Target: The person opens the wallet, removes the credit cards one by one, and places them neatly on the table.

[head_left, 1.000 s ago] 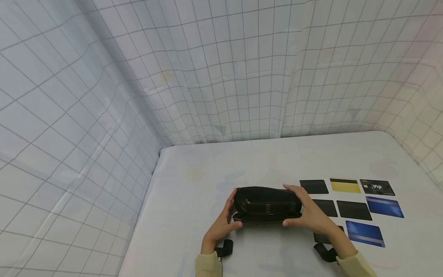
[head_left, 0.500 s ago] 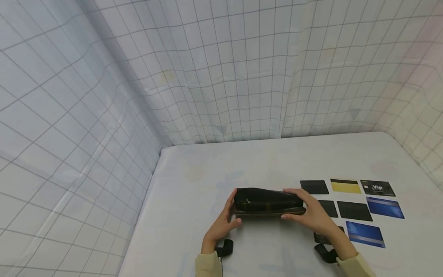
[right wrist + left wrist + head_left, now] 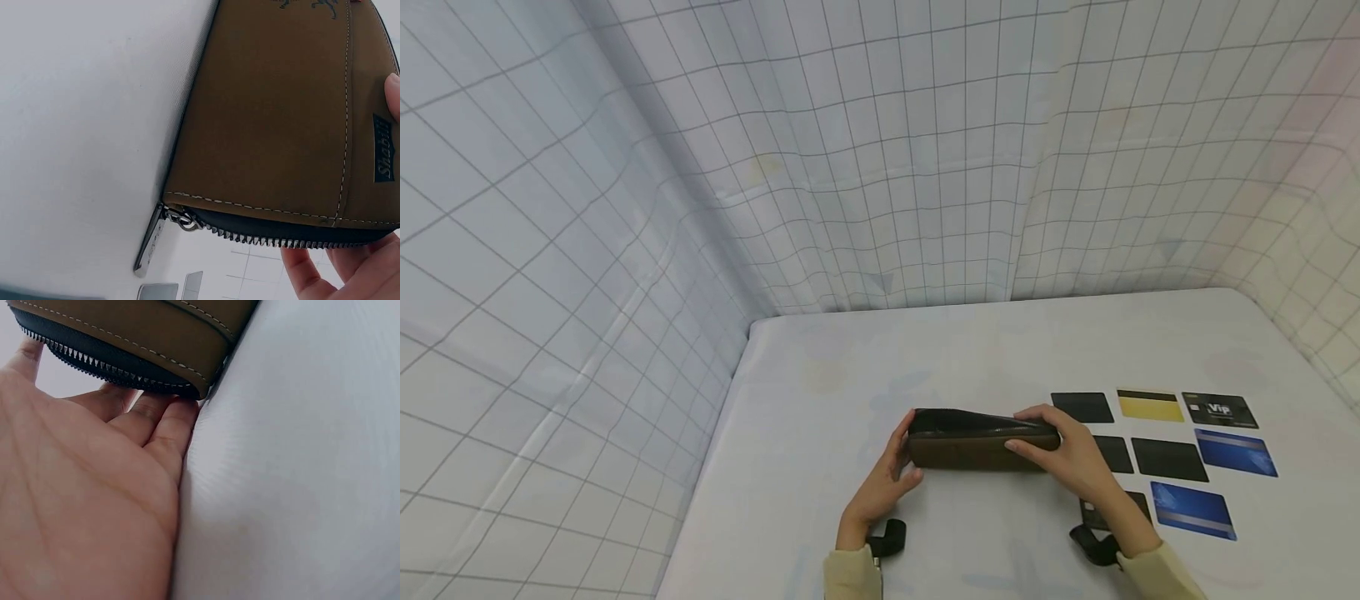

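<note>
A brown zip-around wallet (image 3: 958,452) stands on its long edge on the white table, its front cover pushed up near the back cover. My right hand (image 3: 1075,454) grips its right end, thumb on the brown face and fingers behind the zip edge. At the other end, fingertips of my left hand (image 3: 880,483) touch the zip side, while that thumb points forward off the cover. Separated zip teeth (image 3: 94,361) show in the left wrist view. In the right wrist view, a metal zip pull (image 3: 150,240) hangs at the lower corner, near a dark label (image 3: 383,150).
Several cards lie at right: a yellow card (image 3: 1150,405), a Vip card (image 3: 1219,410), blue cards (image 3: 1236,452) and black cards (image 3: 1170,459). One dark card (image 3: 1093,515) is partly under my right forearm. Grid-patterned curtains (image 3: 880,167) surround the white table (image 3: 820,400).
The wallet's front cover has swung up, hiding the black interior and bringing the brown face into view. My right thumb has risen with it; my left hand stays nearly still.
</note>
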`<state>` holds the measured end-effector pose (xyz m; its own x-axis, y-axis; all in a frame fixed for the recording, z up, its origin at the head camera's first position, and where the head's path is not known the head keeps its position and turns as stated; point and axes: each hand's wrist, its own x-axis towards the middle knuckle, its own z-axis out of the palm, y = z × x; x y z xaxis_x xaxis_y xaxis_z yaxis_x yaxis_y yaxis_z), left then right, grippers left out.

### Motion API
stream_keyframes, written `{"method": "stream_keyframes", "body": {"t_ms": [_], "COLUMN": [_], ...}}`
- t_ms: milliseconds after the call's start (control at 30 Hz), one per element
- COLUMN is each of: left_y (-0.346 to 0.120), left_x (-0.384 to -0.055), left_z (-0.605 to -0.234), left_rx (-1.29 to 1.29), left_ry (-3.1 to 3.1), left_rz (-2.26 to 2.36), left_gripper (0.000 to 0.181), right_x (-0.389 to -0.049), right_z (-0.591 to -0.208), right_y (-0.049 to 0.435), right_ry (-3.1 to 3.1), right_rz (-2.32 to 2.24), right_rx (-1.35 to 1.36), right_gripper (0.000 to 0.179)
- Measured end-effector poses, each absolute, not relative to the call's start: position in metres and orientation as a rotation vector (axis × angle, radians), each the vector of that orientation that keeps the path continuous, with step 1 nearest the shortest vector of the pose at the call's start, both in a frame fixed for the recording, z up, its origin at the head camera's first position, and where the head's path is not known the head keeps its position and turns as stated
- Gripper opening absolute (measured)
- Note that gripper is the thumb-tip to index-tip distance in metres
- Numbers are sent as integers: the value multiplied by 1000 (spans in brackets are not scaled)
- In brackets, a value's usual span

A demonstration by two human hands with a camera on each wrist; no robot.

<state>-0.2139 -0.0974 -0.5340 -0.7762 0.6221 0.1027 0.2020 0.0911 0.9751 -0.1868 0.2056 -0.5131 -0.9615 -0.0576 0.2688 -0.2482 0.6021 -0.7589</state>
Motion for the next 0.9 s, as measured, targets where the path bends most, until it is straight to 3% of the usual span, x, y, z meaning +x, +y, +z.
{"method": "stream_keyframes", "body": {"t_ms": [467,900], "left_y": [-94,-94], "left_x": [-220,-218], "left_z": [-543,-541], "left_rx": [883,827], "left_ry": [2012,2085], "left_rz": [2011,2043], "left_gripper": [57,52], "right_x": [-188,-184], "right_z": [-515,-522], "right_y": [206,204], "right_ry": [-2587,-2665], "right_rz": [1318,1353], "right_rx": [253,123], "right_gripper": [37,57]}}
